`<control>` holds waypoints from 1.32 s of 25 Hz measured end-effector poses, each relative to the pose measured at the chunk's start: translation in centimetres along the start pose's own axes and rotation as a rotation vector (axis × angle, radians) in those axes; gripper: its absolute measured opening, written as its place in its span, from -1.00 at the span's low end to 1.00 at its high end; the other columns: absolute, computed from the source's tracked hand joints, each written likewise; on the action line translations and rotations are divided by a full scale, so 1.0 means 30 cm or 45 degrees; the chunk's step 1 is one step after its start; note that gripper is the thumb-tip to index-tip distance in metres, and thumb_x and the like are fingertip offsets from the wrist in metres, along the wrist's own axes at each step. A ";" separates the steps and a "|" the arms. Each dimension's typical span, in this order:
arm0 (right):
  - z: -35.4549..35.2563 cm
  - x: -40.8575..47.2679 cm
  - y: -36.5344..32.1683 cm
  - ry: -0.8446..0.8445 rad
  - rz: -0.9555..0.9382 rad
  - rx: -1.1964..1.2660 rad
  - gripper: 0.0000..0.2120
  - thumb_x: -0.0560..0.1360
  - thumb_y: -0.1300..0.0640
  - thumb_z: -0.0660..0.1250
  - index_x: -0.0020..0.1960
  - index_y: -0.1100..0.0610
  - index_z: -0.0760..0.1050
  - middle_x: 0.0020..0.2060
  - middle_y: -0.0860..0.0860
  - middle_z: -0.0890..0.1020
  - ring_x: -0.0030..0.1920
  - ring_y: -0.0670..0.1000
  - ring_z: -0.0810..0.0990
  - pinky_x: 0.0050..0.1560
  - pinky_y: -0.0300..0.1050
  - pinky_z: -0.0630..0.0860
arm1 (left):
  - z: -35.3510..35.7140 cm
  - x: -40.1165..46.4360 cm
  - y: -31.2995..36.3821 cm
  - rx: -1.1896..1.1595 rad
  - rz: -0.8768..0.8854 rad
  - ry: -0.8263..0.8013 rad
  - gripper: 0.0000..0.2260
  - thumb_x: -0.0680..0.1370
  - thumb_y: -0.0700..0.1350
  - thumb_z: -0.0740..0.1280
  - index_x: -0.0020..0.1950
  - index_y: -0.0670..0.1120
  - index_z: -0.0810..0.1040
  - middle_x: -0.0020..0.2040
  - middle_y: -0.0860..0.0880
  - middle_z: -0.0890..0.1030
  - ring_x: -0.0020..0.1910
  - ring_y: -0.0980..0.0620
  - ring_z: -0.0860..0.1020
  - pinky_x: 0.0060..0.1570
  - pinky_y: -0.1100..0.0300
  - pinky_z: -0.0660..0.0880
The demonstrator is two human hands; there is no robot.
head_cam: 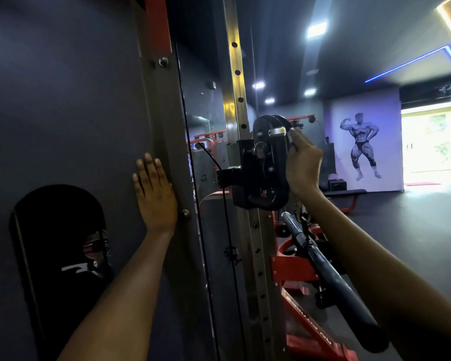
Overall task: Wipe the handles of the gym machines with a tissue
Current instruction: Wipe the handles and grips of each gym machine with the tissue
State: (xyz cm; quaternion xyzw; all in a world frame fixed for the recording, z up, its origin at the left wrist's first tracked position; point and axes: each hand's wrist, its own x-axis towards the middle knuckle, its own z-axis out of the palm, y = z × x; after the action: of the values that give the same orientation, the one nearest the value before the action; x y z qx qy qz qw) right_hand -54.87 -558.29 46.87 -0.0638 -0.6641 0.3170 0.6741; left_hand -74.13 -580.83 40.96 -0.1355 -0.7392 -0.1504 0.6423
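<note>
- Broadly, the dark grey machine panel [63,113] at the left carries the left hand [155,196], flat, fingers straight, holding nothing.
- Lower right, the long black rubber-gripped bar handle [331,280] slants from near the pulley down toward the camera, directly under the right forearm, nearer that hand.
- Upright, the black pulley carriage [266,165] rides the steel holed post [238,100].
- Beside it, the right hand [303,165] curls against the carriage's edge; no tissue is visible, and whether it holds one I cannot tell.

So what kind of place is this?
Almost certainly a gym. A cable machine's drilled steel post carries a black pulley block, a dark padded bar hangs below it over red machine frames, and a bodybuilder mural fills the far wall.
</note>
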 end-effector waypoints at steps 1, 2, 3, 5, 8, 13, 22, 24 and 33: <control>0.013 -0.016 0.010 -0.022 0.134 0.001 -0.66 0.58 0.35 0.12 0.32 0.21 0.45 0.10 0.07 0.61 -0.21 -0.01 0.59 -0.13 -0.37 0.54 | -0.001 0.002 -0.003 0.006 0.004 0.008 -0.37 0.64 -0.14 0.19 0.57 -0.26 -0.09 0.56 -0.28 0.05 0.54 -0.27 0.06 0.49 -0.11 -0.04; 0.015 -0.061 0.034 -0.048 0.251 -0.046 -0.66 0.58 0.34 0.13 0.32 0.22 0.45 0.03 0.07 0.62 -0.27 0.03 0.58 -0.29 -0.35 0.54 | -0.001 0.002 -0.005 0.009 0.008 0.018 -0.38 0.64 -0.14 0.19 0.57 -0.26 -0.09 0.56 -0.28 0.05 0.54 -0.27 0.05 0.49 -0.12 -0.04; 0.008 -0.128 0.064 -0.084 0.352 -0.125 -0.68 0.57 0.32 0.15 0.29 0.21 0.47 -0.02 0.05 0.62 -0.30 0.01 0.56 -0.42 -0.34 0.49 | -0.003 0.000 -0.009 0.007 0.013 0.024 -0.38 0.64 -0.15 0.18 0.57 -0.26 -0.10 0.56 -0.28 0.05 0.54 -0.27 0.06 0.49 -0.12 -0.04; -0.025 -0.227 0.104 -0.162 0.545 -0.214 -0.76 0.56 0.26 0.17 0.13 0.24 0.56 -0.18 0.09 0.63 -0.36 -0.06 0.49 -0.48 -0.40 0.32 | 0.001 -0.007 -0.012 0.005 0.028 0.034 -0.38 0.65 -0.15 0.18 0.57 -0.26 -0.10 0.56 -0.28 0.05 0.54 -0.27 0.06 0.49 -0.11 -0.05; -0.022 -0.059 0.061 -0.109 0.601 -0.144 -0.78 0.57 0.23 0.19 0.01 0.28 0.60 -0.28 0.08 0.59 -0.40 -0.07 0.46 -0.44 -0.37 0.38 | 0.003 -0.012 -0.003 -0.007 0.022 0.020 -0.37 0.64 -0.14 0.19 0.56 -0.26 -0.12 0.56 -0.28 0.04 0.54 -0.27 0.05 0.48 -0.11 -0.07; 0.002 -0.004 0.022 -0.047 0.332 -0.166 -0.74 0.59 0.22 0.17 0.20 0.19 0.56 -0.01 0.12 0.65 -0.25 -0.06 0.54 -0.40 -0.50 0.34 | 0.005 -0.001 -0.005 -0.002 0.018 0.013 -0.36 0.65 -0.14 0.18 0.56 -0.25 -0.16 0.57 -0.28 0.02 0.55 -0.26 0.02 0.49 -0.11 -0.10; 0.003 -0.040 0.024 -0.150 -0.239 -0.291 -0.67 0.62 0.24 0.08 0.34 0.25 0.42 0.18 0.11 0.57 0.08 -0.13 0.52 0.04 -0.58 0.29 | 0.016 -0.008 -0.006 -0.015 0.030 0.020 -0.37 0.65 -0.15 0.18 0.57 -0.25 -0.13 0.57 -0.28 0.01 0.55 -0.25 0.00 0.49 -0.12 -0.07; -0.051 -0.168 0.138 -0.384 -0.457 -0.429 -0.60 0.59 0.22 0.04 0.41 0.20 0.34 0.35 0.11 0.44 0.35 -0.03 0.38 0.31 -0.33 0.30 | 0.014 -0.009 -0.007 -0.026 0.029 0.015 -0.37 0.65 -0.15 0.17 0.56 -0.25 -0.14 0.57 -0.28 0.01 0.55 -0.25 -0.01 0.49 -0.11 -0.08; -0.075 0.048 0.134 -0.416 -1.023 -0.787 -0.41 0.33 0.48 0.05 0.37 0.35 0.33 0.35 0.28 0.37 0.37 0.21 0.23 0.26 0.15 0.30 | 0.015 -0.009 -0.001 0.010 0.038 0.042 -0.40 0.65 -0.16 0.20 0.57 -0.27 -0.04 0.56 -0.29 0.07 0.54 -0.26 0.07 0.48 -0.13 -0.01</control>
State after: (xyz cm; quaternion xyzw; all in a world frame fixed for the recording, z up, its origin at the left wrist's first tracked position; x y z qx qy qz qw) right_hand -54.28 -553.63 45.80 0.0500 -0.7949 -0.1709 0.5800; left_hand -74.51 -580.69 40.63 -0.1414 -0.7269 -0.1401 0.6573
